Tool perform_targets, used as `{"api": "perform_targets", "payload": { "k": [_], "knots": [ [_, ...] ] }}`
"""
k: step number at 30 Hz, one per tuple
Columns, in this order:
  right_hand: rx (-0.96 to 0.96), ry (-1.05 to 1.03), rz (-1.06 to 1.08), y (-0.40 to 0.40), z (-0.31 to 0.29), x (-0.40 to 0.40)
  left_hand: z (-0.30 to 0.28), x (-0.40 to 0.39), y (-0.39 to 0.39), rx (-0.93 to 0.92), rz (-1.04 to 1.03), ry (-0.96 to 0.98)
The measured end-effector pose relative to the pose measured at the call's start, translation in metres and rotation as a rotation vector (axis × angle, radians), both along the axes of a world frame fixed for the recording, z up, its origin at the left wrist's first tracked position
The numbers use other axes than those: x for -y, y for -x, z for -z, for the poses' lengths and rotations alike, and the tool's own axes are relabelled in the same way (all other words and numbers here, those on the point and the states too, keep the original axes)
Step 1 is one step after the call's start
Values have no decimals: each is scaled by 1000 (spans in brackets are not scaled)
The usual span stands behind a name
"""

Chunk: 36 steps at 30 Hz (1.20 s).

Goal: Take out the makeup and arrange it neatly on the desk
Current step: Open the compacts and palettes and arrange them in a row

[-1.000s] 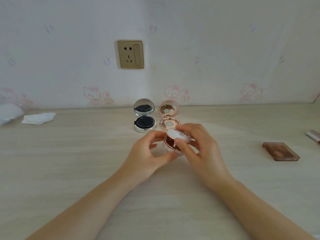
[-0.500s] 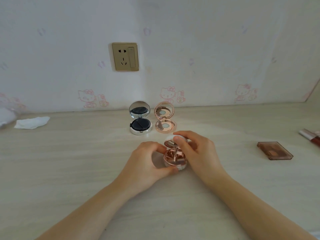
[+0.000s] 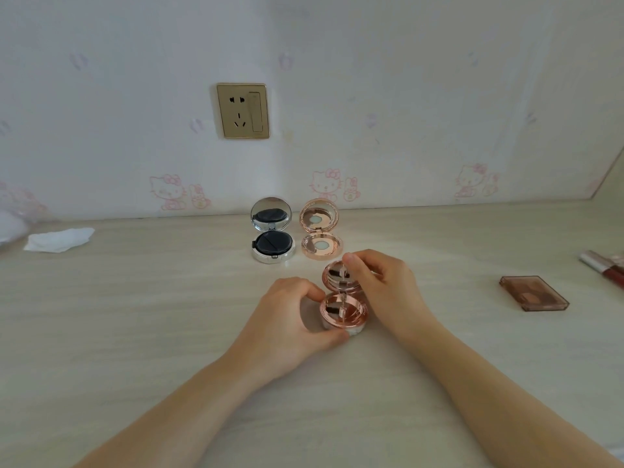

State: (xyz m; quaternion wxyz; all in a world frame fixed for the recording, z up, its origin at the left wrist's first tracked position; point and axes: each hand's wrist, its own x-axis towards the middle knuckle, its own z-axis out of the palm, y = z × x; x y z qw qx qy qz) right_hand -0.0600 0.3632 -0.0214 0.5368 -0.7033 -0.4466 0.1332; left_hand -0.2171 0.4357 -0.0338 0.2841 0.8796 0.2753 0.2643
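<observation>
Now opening the third compact: the rose-gold compact (image 3: 343, 309) is sitting on the desk (image 3: 135, 332) near the front centre, its white base down and its mirrored lid (image 3: 339, 276) standing up and tilted back toward the wall. The left hand (image 3: 290, 319) is curling round the base, thumb at the near edge, steadying it. The right hand (image 3: 381, 282) is pinching the lid's rim from behind, thumb tip at its top edge.

Behind it, two more are already standing open side by side: the silver compact (image 3: 273, 244) with a black puff, and the pink-gold compact (image 3: 321, 243) just to its right. The one in hand is lying in front of the pink-gold one, close but apart. A brown palette (image 3: 534, 294) and some lip tubes (image 3: 602, 266) are waiting well off to the right, not yet arranged. A crumpled tissue (image 3: 59, 238) is lying far left.

Judging the step: lid-opening is nearly done. Next move probably calls for sliding this compact to the right end of the back row, keeping the base flat so the lid is not tipping it backward.

Against a second ago: the lid was barely lifting then, with the compact raised between both hands; half a second ago it was partway up. Now it is fully up and the base is resting on the desk.
</observation>
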Motion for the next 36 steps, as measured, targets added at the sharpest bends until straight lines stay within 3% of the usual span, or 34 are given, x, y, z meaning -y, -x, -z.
{"api": "perform_targets", "payload": {
  "k": [18,28,36],
  "knots": [
    [-65,-2,-109,-5,0,-2,2,1,-1,-62,-8,-35],
    [-132,10,-23,2,2,14,1,1,-3,-70,-11,-44],
    [22,123,-50,10,14,47,4,-2,-4,-58,-8,27]
  ]
}}
